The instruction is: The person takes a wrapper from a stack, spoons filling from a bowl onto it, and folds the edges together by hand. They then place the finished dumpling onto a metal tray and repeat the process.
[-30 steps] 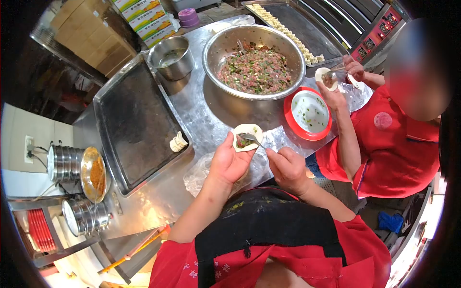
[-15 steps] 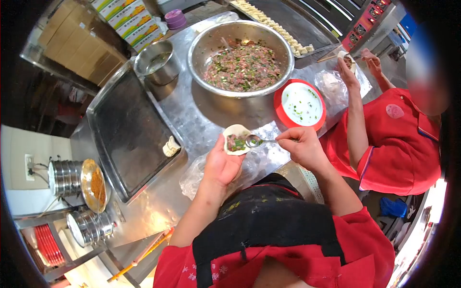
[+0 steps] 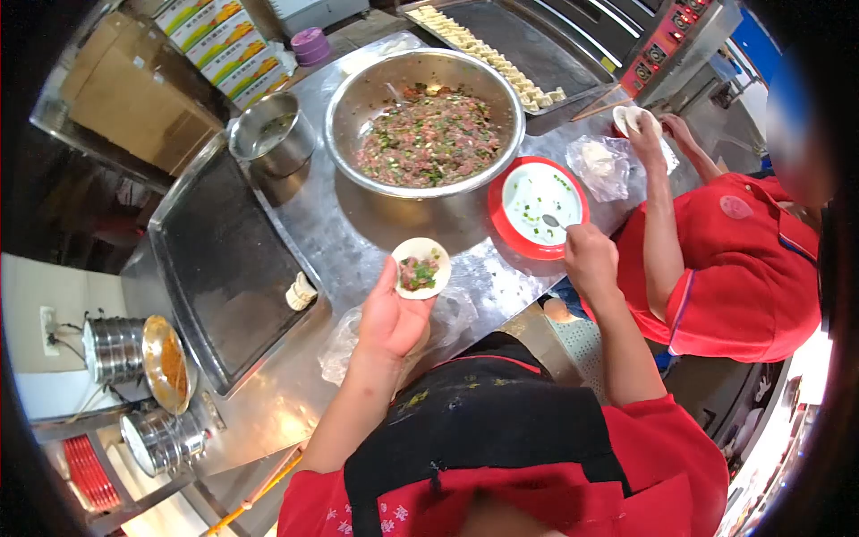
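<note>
In my left hand [image 3: 394, 318] lies a round dough wrapper [image 3: 429, 285], held by thumb and fingers. A small mound of meat filling with green onion [image 3: 417, 273] sits in its middle. My right hand [image 3: 592, 259] grips a metal spoon [image 3: 551, 220] by its handle. The spoon's bowl is over or in the white inside of a red-rimmed bowl [image 3: 497, 225], where green bits are scattered. Behind my left hand stands a large steel basin [image 3: 338, 161] with meat and chopped green filling [image 3: 429, 139].
A black tray [image 3: 224, 268] at the left holds a folded dumpling [image 3: 300, 292]. Rows of dumplings [image 3: 492, 58] lie on the far tray. A steel pot [image 3: 273, 134] stands beside the basin. At the right, a co-worker in red [image 3: 716, 268] handles wrappers [image 3: 631, 119].
The spoon has moved from the wrapper over to the red-rimmed bowl with my right hand. The filling stays on the wrapper in my left hand. The whole view has shifted slightly.
</note>
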The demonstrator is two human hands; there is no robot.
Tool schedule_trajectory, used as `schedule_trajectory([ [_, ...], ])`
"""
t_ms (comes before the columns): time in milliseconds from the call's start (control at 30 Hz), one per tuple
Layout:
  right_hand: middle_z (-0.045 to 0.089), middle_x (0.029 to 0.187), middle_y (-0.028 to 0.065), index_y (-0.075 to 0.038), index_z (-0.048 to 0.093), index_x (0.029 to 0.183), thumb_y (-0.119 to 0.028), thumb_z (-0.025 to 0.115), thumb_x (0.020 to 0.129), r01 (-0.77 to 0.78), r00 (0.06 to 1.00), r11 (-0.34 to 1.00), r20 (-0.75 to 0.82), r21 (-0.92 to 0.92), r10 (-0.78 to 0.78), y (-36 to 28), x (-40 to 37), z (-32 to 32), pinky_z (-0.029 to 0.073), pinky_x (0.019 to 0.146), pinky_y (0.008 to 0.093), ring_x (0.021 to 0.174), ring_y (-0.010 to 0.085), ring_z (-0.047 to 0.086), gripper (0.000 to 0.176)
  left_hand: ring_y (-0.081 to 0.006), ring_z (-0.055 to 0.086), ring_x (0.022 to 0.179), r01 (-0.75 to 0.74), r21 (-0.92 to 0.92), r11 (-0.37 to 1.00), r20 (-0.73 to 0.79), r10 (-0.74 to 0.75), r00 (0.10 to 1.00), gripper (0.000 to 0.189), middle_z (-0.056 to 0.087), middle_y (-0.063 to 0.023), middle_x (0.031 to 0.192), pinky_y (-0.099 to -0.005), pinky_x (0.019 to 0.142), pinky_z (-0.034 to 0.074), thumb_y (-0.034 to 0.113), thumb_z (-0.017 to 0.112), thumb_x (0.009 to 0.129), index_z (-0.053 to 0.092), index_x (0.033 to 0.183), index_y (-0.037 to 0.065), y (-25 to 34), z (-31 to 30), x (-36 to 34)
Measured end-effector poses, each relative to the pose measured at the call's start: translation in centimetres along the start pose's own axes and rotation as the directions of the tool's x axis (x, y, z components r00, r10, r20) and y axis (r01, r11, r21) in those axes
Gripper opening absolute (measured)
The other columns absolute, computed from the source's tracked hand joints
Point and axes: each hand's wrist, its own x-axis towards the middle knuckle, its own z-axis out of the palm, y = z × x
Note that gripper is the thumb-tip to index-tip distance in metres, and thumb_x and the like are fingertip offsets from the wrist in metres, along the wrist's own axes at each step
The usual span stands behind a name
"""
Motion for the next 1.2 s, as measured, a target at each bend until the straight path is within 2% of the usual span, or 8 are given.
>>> schedule_trajectory([
  [100,0.065,0.078,0.0150,0.000,0.067,0.087,-0.005,0.061,0.080,0.000,0.993,0.839,-0.099,0.545,0.064,-3.2,0.1,-2.9,0.049,0.064,0.0309,0.071,0.0218,0.064,0.010,-0.0282,0.050,0.119,-0.032,0.026,0.999,0.008,0.032,0.999,0.041,0.053,-0.0146,0.127,-0.0433,0.103,0.040,0.031,0.037,0.100,0.046,0.125,0.000,0.0,0.3,-0.1],
  [133,0.065,0.078,0.0150,0.000,0.067,0.087,-0.005,0.061,0.080,0.002,0.993,0.835,-0.099,0.550,0.062,-4.5,0.0,-3.6,0.049,0.064,0.0309,0.071,0.0218,0.064,0.010,-0.0282,0.050,0.119,-0.032,0.020,0.999,0.029,0.032,0.999,0.041,0.053,-0.0146,0.127,-0.0433,0.103,0.040,0.031,0.037,0.100,0.046,0.125,0.000,-0.1,0.3,0.0],
  [200,0.068,0.081,0.0109,0.001,0.068,0.092,-0.005,0.063,0.081,-0.170,0.982,0.544,0.186,0.822,0.025,-6.9,-0.4,-4.5,0.047,0.066,0.0256,0.073,0.0134,0.062,0.013,-0.0278,0.050,0.119,-0.035,0.024,0.999,0.085,0.033,0.996,0.041,0.051,-0.0131,0.128,-0.0432,0.102,0.041,0.031,0.038,0.100,0.044,0.126,0.001,-0.2,0.3,0.0],
  [600,0.065,0.074,0.0049,0.003,0.067,0.088,-0.003,0.063,0.081,-0.029,0.946,0.563,0.205,0.826,-0.252,-11.0,1.4,-2.9,0.045,0.062,0.0240,0.070,0.0089,0.058,0.010,-0.0283,0.052,0.117,0.016,0.058,0.998,0.195,-0.028,0.980,0.045,0.052,-0.0151,0.127,-0.0440,0.101,0.042,0.033,0.032,0.101,0.043,0.128,-0.001,0.9,0.1,-2.0],
  [700,0.064,0.073,0.0045,0.003,0.067,0.088,-0.004,0.062,0.082,0.005,0.943,0.614,0.200,0.789,-0.265,-10.8,2.3,-2.0,0.045,0.061,0.0241,0.069,0.0086,0.057,0.010,-0.0301,0.053,0.116,0.001,0.149,0.989,0.092,-0.015,0.996,0.055,0.054,-0.0160,0.126,-0.0445,0.100,0.043,0.043,0.029,0.099,0.045,0.127,-0.002,1.2,-0.3,-2.2],
  [967,0.065,0.072,0.0029,0.003,0.067,0.087,-0.007,0.062,0.082,-0.201,0.830,0.523,0.427,0.829,-0.359,-12.5,3.8,-1.6,0.045,0.059,0.0241,0.067,0.0072,0.056,0.013,-0.0336,0.053,0.116,0.131,0.182,0.975,0.147,-0.159,0.976,0.076,0.053,-0.0212,0.126,-0.0451,0.098,0.044,0.059,0.024,0.094,0.044,0.128,-0.005,2.2,-0.5,-2.3],
  [1133,0.065,0.068,0.0047,0.002,0.068,0.087,-0.007,0.060,0.080,-0.108,0.935,0.611,0.288,0.785,-0.205,-10.5,6.8,0.4,0.045,0.059,0.0231,0.066,0.0057,0.057,0.013,-0.0340,0.053,0.116,0.132,0.188,0.973,0.133,-0.158,0.978,0.077,0.053,-0.0218,0.125,-0.0457,0.098,0.043,0.060,0.024,0.094,0.044,0.128,-0.006,2.8,-1.1,-2.1],
  [1200,0.066,0.076,0.0131,0.002,0.067,0.082,-0.006,0.059,0.078,0.160,0.973,0.721,0.014,0.674,-0.229,-10.5,8.9,0.9,0.049,0.062,0.0316,0.068,0.0210,0.063,0.011,-0.0345,0.052,0.117,0.066,0.163,0.984,0.066,-0.078,0.995,0.077,0.052,-0.0219,0.126,-0.0455,0.099,0.042,0.060,0.025,0.094,0.044,0.128,-0.007,2.8,-0.9,-2.1],
])
